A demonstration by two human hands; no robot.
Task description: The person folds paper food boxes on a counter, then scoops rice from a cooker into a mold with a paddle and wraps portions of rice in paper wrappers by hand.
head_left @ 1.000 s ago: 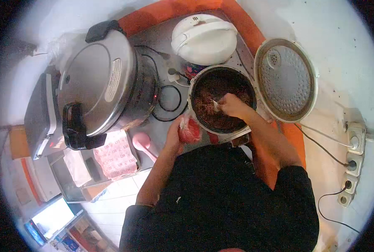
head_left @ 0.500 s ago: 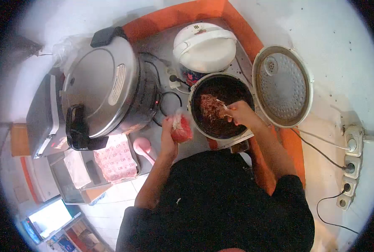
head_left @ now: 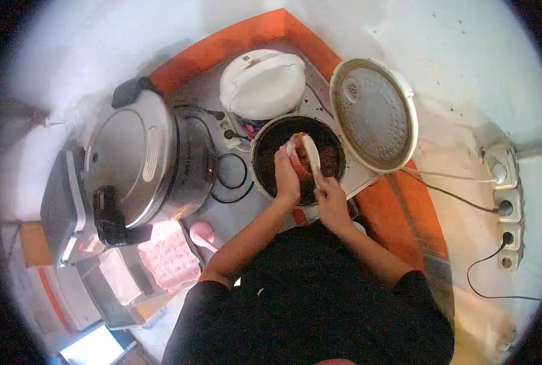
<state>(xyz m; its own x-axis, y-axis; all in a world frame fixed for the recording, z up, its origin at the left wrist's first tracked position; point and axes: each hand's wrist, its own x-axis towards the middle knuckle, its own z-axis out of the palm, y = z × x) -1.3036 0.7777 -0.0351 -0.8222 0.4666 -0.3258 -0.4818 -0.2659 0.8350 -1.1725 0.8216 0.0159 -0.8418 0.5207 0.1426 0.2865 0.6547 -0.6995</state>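
At twelve o'clock, over the open pot, the left grip closes round a reddish bag, the right grip round a pale spoon; food is left inside, some seemingly at the bag

My left grip holds a small reddish bag over the open cooker, while my right grip is closed around the handle of a white paddle. The paddle's head meets the mouth of the bag, with reddish-brown rice below in the dark pot. The cooker's raised lid leans out to the right; behind stands a closed white cooker. On the tabletop to my left are a large steel cooker, a pink ladle and pink printed paper.
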